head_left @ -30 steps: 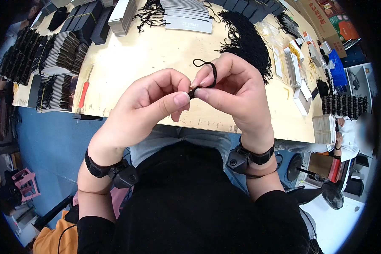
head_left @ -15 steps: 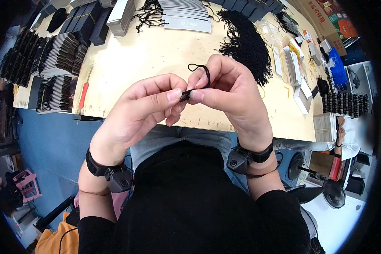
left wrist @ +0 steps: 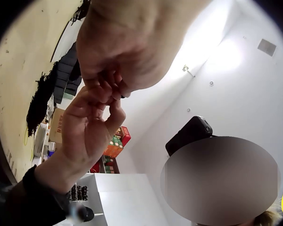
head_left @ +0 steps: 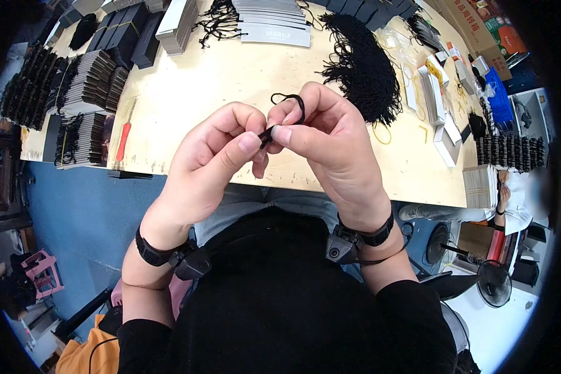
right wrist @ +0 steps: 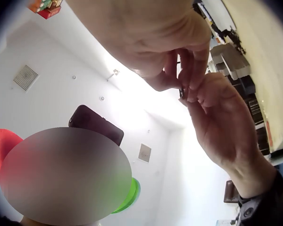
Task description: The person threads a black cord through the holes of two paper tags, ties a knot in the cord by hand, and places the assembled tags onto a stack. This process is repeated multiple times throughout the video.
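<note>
A black cord [head_left: 302,110] with a loop at its upper end is held between both hands above the table's front part. The left hand [head_left: 215,159] pinches its lower part between thumb and index finger. From the other side, the right hand [head_left: 336,146] pinches it close by, the loop rising over its fingers. The fingertips of both hands nearly meet around the cord and cover much of it. In the right wrist view a short dark piece of the cord [right wrist: 181,93] shows between the fingertips.
A heap of black cords [head_left: 371,75] lies beyond the right hand. Grey tags [head_left: 274,35] with cords lie at the back of the table. A red-handled tool [head_left: 124,141] is at left, near stacked tags [head_left: 90,78]. White boxes [head_left: 445,143] stand at right.
Both hands have shifted slightly left with the cord. The cord's loop has dropped lower and sits nearer the right fingers, and the right wrist has moved inward.
</note>
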The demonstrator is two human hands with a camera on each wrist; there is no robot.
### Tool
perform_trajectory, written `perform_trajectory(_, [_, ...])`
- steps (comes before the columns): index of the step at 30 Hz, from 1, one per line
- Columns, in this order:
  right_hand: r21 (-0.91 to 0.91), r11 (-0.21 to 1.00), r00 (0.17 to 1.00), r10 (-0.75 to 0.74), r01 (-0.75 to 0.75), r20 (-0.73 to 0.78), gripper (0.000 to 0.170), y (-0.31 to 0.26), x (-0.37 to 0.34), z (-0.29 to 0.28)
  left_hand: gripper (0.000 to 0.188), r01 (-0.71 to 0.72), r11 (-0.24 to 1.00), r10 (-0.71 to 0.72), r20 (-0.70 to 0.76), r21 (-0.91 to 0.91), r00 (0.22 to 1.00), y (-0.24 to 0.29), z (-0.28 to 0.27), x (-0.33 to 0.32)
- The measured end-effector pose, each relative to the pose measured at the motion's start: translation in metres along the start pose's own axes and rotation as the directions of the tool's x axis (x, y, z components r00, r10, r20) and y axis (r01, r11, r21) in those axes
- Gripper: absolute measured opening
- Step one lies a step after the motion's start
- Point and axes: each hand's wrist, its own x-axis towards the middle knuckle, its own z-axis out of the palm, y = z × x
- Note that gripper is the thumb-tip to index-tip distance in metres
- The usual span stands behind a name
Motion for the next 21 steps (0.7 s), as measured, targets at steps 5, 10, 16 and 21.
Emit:
perform_trajectory(5, [-0.038, 0.998, 0.998, -0.053, 0.052, -0.027, 0.012, 0.003, 0.000, -0.002, 0.012, -0.039, 0.996, 0.038, 0.008, 0.074, 0.999, 0.003, 0.000, 0.000])
perform_trajectory(10, [0.033, 0.999, 1.000, 0.002, -0.002, -0.002, 0.013, -0.001, -0.001, 0.001, 0.011, -0.069, 0.989, 0.067, 0.020, 0.128, 0.998, 0.002, -0.001, 0.001])
perform_trajectory(16, [-0.051, 0.996, 0.997, -0.065, 0.067, 0.032, 0.014, 0.003, 0.001, -0.003, 0.010, -0.065, 0.978, 0.074, -0.039, 0.198, 0.996, 0.001, 0.003, 0.000])
perform_trajectory(21, [-0.271, 0.942, 0.977, -0.212, 0.200, -0.018, 0.016, 0.011, 0.001, 0.000, 0.009, -0.113, 0.902, 0.202, -0.176, 0.417, 0.963, -0.004, 0.007, 0.003])
